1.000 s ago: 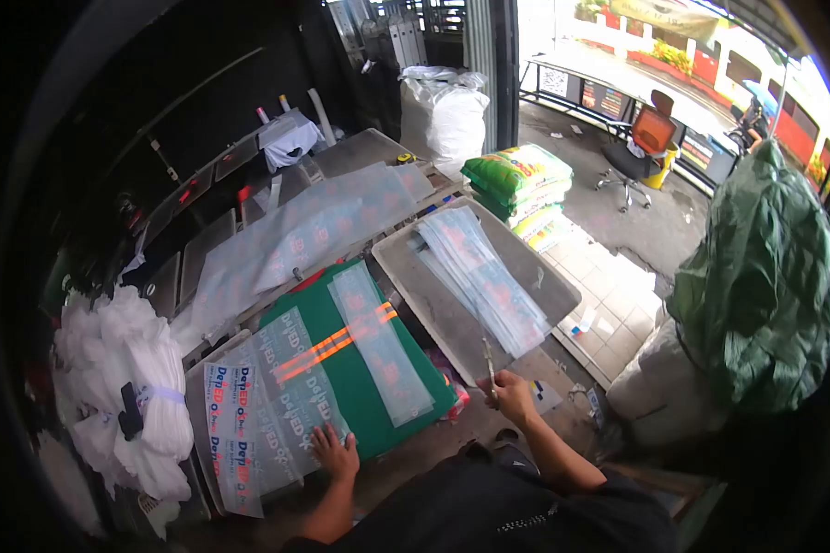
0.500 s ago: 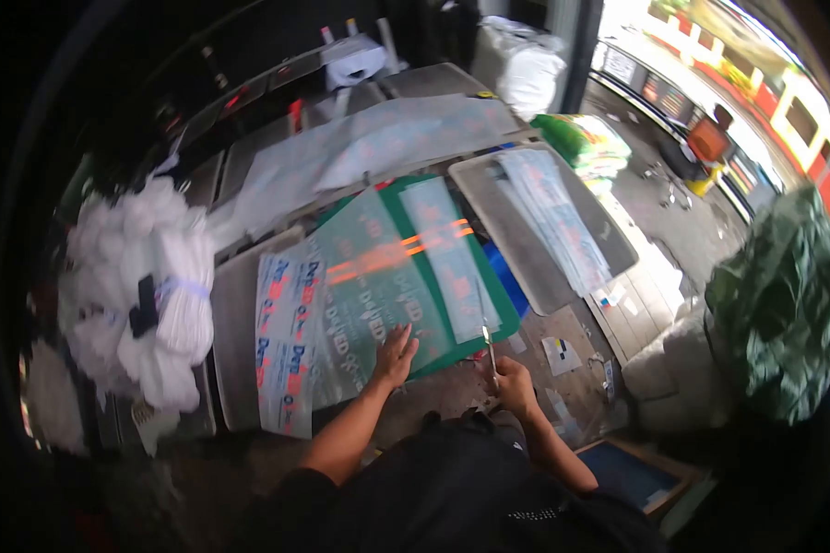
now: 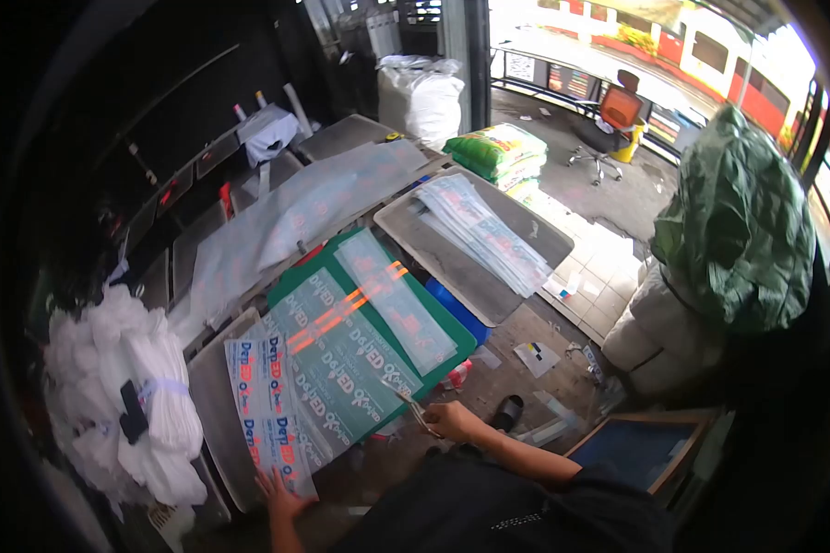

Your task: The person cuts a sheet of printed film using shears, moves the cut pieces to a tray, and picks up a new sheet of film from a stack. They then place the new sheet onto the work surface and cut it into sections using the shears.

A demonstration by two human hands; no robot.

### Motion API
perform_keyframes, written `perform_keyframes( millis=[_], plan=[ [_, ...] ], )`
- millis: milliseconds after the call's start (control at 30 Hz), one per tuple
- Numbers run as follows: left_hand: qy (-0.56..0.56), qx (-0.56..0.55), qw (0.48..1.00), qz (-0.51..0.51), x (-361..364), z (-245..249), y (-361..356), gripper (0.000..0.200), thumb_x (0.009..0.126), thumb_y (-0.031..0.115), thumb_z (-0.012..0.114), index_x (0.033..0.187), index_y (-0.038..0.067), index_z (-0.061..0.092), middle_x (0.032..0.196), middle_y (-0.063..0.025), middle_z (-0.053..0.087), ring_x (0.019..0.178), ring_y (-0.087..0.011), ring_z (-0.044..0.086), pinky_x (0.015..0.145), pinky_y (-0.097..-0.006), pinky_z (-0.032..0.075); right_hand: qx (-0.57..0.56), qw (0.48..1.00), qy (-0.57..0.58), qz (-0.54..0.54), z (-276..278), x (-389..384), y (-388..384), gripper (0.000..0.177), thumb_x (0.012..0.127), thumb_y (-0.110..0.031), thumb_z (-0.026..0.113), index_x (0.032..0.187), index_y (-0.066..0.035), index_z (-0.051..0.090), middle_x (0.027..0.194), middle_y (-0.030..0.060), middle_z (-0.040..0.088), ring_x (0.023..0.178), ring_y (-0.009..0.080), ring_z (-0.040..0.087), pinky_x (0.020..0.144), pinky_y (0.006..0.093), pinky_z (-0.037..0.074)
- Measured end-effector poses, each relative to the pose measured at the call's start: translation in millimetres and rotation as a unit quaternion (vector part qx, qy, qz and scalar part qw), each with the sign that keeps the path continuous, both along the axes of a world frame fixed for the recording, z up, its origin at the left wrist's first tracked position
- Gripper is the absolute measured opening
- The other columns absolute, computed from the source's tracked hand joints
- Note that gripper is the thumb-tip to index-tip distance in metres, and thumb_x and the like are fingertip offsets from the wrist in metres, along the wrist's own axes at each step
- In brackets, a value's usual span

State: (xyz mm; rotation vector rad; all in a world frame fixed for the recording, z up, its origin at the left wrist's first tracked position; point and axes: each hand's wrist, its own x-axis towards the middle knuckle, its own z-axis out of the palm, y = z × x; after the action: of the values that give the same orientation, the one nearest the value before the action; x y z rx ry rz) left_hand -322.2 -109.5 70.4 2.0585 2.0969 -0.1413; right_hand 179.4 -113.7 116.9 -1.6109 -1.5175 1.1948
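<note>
Currently, right hand (image 3: pixel 452 421): closed round the scissors (image 3: pixel 417 411), points over the film's near edge; blade gap unclear.
Left hand (image 3: pixel 281 495): fingers apart, touching the film's near left corner.
Film (image 3: pixel 341 346): partly on the green mat (image 3: pixel 444 318), beside a loose strip (image 3: pixel 397 300).
Handling: film looks thin, liable to slide; light, spread pressure nearer the blades should steady it.

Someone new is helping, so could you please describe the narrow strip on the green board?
Find the green board crossed by orange bands. Along its right side lies the pale, translucent strip with faint red print. It is narrower than the white-lettered sheet beside it and lies apart from the piled strips on the gray tray.
</note>
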Motion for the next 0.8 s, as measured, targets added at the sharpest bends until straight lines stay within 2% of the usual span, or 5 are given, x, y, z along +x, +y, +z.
perform_keyframes(
  millis=[100, 167, 267, 467, 800],
  plan=[
    [0.075, -0.077, 0.994, -0.032, 2.0, 32.5, -12.9, 0.118, 0.061, 0.055, 0.079, 0.150, 0.007, 0.018, 0.154, -0.0270, 0.009, 0.140, -0.0506, 0.012, 0.111, -0.0574, 0.023, 0.025, 0.999, 0.002, 0.032, 1.5, -4.4, 3.8, 0.027, 0.081, -0.028, 0.068, 0.089, -0.002, 0.065, 0.076, 0.0166, 0.067, 0.068, 0.0313, 0.066, 0.066, 0.0390, 0.052],
    [-0.120, 0.101, 0.983, -0.099, -31.2, -0.2, -12.0, 0.078, 0.075, 0.037, 0.073, 0.138, 0.002, 0.043, 0.147, -0.0318, 0.028, 0.135, -0.0478, 0.030, 0.108, -0.0502, 0.032, 0.069, 0.997, 0.004, 0.025, -8.9, -3.4, 7.4, 0.023, 0.080, -0.024, 0.066, 0.086, -0.002, 0.064, 0.076, 0.0186, 0.066, 0.069, 0.0354, 0.065, 0.066, 0.0414, 0.052],
    [-0.089, 0.135, 0.984, -0.074, -69.0, -14.8, 4.1, 0.036, 0.089, 0.022, 0.057, 0.114, -0.003, 0.062, 0.125, -0.0314, 0.053, 0.118, -0.0422, 0.052, 0.100, -0.0443, 0.040, 0.128, 0.991, 0.001, 0.035, -14.8, -3.0, 5.3, 0.030, 0.080, -0.031, 0.072, 0.089, -0.003, 0.065, 0.073, 0.0165, 0.064, 0.065, 0.0354, 0.063, 0.062, 0.0410, 0.049],
    [-0.131, 0.444, 0.843, 0.274, -76.2, -9.9, 38.9, 0.031, 0.093, 0.022, 0.054, 0.097, -0.006, 0.064, 0.093, -0.0242, 0.067, 0.091, -0.0376, 0.064, 0.082, -0.0411, 0.049, 0.108, 0.992, 0.001, 0.065, -17.8, 25.0, 5.0, 0.034, 0.080, -0.036, 0.072, 0.088, -0.004, 0.065, 0.073, 0.0160, 0.065, 0.068, 0.0355, 0.064, 0.063, 0.0410, 0.049],
    [0.053, 0.273, 0.682, 0.676, -18.9, 25.9, 42.4, 0.039, 0.091, 0.030, 0.057, 0.107, -0.005, 0.062, 0.100, -0.0226, 0.067, 0.090, -0.0396, 0.064, 0.083, -0.0440, 0.050, -0.013, 0.999, 0.049, 0.010, 13.8, 113.3, -31.2, 0.029, 0.080, -0.032, 0.070, 0.089, -0.004, 0.067, 0.079, 0.0161, 0.068, 0.075, 0.0333, 0.067, 0.068, 0.0406, 0.052]
  ],
)
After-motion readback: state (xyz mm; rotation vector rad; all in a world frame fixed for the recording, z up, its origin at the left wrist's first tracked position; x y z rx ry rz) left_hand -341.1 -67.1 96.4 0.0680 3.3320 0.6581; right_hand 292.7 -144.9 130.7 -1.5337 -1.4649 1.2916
